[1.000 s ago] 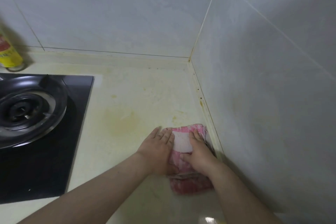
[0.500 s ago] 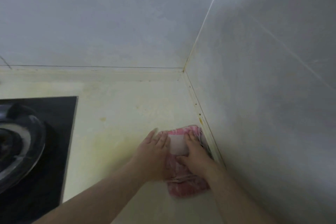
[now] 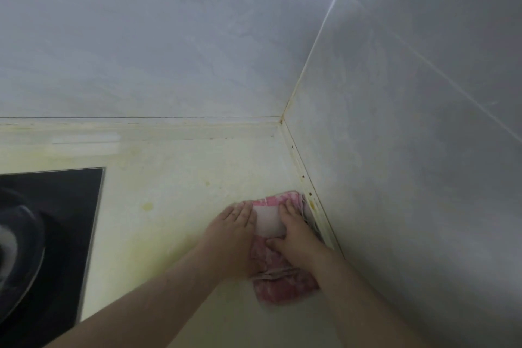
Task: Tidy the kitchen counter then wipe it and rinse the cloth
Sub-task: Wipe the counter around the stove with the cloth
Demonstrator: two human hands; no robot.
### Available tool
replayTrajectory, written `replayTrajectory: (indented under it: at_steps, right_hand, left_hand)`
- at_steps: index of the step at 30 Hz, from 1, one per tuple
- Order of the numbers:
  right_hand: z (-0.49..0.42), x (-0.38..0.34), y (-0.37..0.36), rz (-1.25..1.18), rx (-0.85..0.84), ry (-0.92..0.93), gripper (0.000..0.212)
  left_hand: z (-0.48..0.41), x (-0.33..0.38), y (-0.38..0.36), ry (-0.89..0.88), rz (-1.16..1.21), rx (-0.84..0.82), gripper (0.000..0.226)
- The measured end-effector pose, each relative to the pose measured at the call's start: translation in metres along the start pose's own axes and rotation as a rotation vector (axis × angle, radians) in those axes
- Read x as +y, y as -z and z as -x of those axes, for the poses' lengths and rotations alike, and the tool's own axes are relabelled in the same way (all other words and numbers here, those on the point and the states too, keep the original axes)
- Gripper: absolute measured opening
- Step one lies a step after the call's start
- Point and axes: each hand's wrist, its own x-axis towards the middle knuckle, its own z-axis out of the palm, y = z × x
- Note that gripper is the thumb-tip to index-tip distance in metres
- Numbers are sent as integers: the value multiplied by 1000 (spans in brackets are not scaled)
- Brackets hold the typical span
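Both your hands have pushed the pink cloth (image 3: 285,288) a little farther toward the back corner. Your left hand (image 3: 234,234) and right hand (image 3: 299,240) press flat on it, fingers straight, gripping nothing. It lies on the desk (image 3: 180,206) against the right wall (image 3: 409,178). Pushing on may bunch it in the grimy seam (image 3: 303,178). Open desk lies leftward, up to the hob (image 3: 56,220).

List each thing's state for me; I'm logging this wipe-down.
cloth, folded, flat on the counter beside the right wall
left hand, fingers straight, pressing the cloth
right hand, fingers straight, pressing the cloth
counter, stained yellow in patches
stove, no flame visible
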Motion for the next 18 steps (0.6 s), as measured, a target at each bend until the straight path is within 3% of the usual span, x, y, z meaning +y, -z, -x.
replayTrajectory:
  at_steps: [18]
  right_hand:
    - [-3, 3, -1, 25, -10, 17, 98]
  left_hand:
    - [-3, 5, 7, 49, 52, -42, 116]
